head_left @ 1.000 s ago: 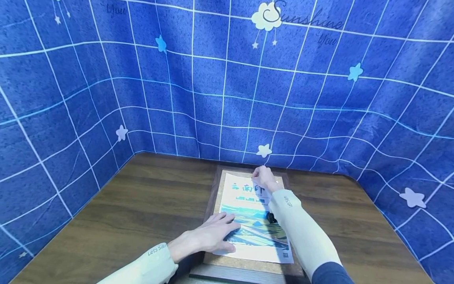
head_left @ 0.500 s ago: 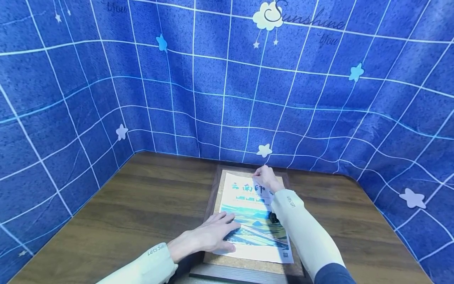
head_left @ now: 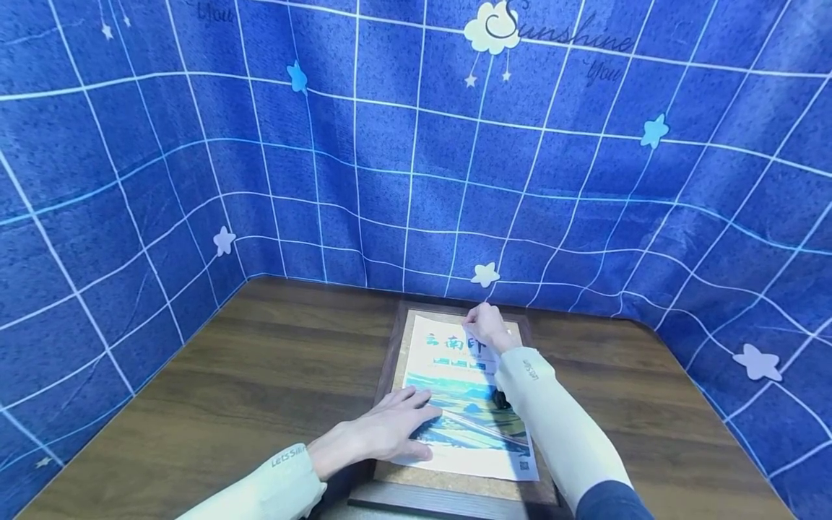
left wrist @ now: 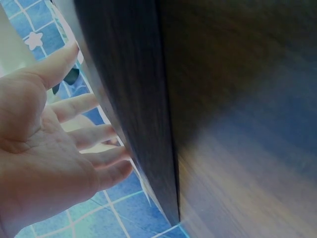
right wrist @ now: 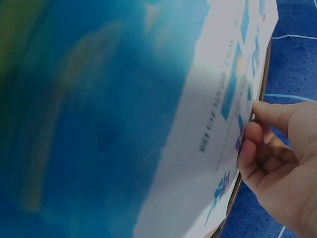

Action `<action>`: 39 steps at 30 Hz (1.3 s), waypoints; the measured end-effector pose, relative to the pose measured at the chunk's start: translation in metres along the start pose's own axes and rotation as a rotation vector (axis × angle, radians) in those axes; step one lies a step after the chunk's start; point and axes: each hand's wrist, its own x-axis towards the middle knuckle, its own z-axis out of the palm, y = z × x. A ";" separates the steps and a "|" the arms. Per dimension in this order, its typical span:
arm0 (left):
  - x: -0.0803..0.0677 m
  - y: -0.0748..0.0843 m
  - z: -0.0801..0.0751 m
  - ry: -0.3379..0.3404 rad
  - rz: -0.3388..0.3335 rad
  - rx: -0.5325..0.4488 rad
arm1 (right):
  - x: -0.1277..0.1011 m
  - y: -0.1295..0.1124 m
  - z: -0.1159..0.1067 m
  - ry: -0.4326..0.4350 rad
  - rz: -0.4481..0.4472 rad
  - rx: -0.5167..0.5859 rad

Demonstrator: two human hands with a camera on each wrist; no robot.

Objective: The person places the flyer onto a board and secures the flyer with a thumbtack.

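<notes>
Poster [head_left: 464,404] lying in frame [head_left: 390,361], left hand [head_left: 383,432] flat on it, right hand [head_left: 489,326] pinching top edge.

The worktop [head_left: 273,375] is dark wood-grain, smooth with a faint sheen. On it, the frame [head_left: 387,361] is dark wood with a matt, cork-like brown inner board. The poster [head_left: 455,404] is thin printed paper, slightly glossy. The backdrop [head_left: 260,144] is matt blue cloth, softly creased.

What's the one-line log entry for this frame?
left hand: flat on poster | right hand: pinches poster's far edge | poster: lies on corkboard | corkboard: on table
</notes>
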 end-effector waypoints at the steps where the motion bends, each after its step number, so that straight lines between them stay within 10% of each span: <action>1: 0.000 0.000 0.000 0.000 0.000 0.000 | 0.000 0.001 -0.001 -0.006 0.009 0.007; 33: 0.007 -0.001 0.001 -0.011 0.024 -0.041 | -0.020 0.012 -0.038 -0.133 -0.096 -0.065; 39: 0.006 -0.006 0.001 -0.008 0.027 -0.070 | -0.030 0.001 -0.055 -0.048 -0.246 -0.096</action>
